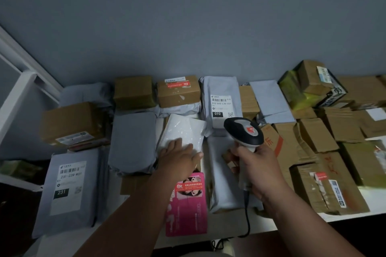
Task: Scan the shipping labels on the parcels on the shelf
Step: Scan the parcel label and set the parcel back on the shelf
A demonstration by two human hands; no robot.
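Your right hand (253,165) grips the scanner (244,131), aimed toward the grey bag's 010 label (221,106); your left hand (179,155) lies flat, fingers straight, on the white mailer (183,129), no label showing; most shelf parcels look unscanned.

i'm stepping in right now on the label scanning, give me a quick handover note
Right hand grips the barcode scanner, head aimed toward the back of the shelf.
Left hand rests flat on the white bubble mailer, no label showing on it.
Labels face up on the grey 010 bag and the grey 231 bag.
Which parcels are already scanned cannot be told; the rest are still to check.
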